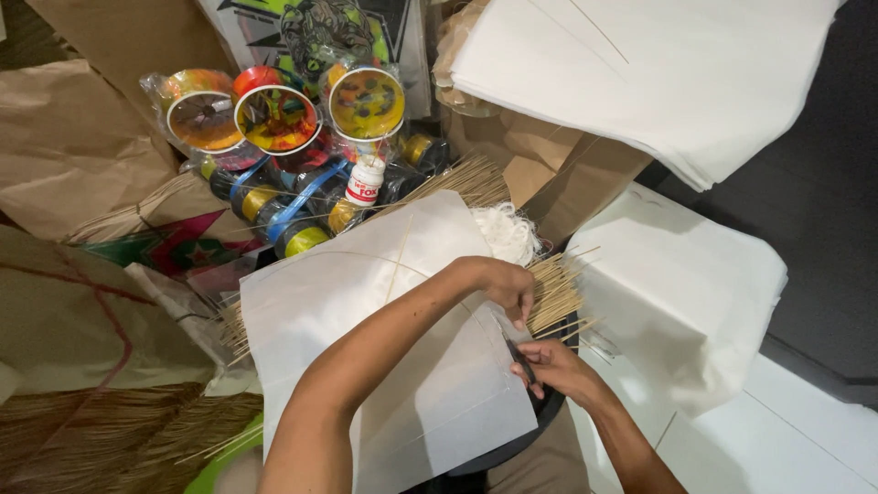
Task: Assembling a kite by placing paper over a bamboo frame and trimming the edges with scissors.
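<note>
Left hand (pixel 508 285) lies fingers-down on the right edge of the white paper kite sheet (pixel 366 320), pinching or pressing the edge; fingers together. Right hand (pixel 549 366) is closed around small dark scissors (pixel 521 359) at the same edge, just below the left fingertips. Whether the blades are open, cannot tell. The sheet rests across the lap, thin bamboo spars showing through it, over a bundle of bamboo sticks (pixel 553 293).

Risks, as judged: blades sit very close to the left fingertips, so a slip could nick them. Thin paper could tear or cut crooked if the left hand lets the edge shift. Loose stick ends beneath could snag or puncture the sheet.

Packages and labels: small white glue bottle (pixel 366 180) with red cap band and red label, upright behind the sheet. Three round reels (pixel 274 117), white-rimmed with orange-yellow faces, in clear wrap at top left. Yellow thread spools (pixel 302 240) tied with blue band below them. Brown paper bags (pixel 73 146) at left; stacks of white paper (pixel 677 73) at top right
</note>
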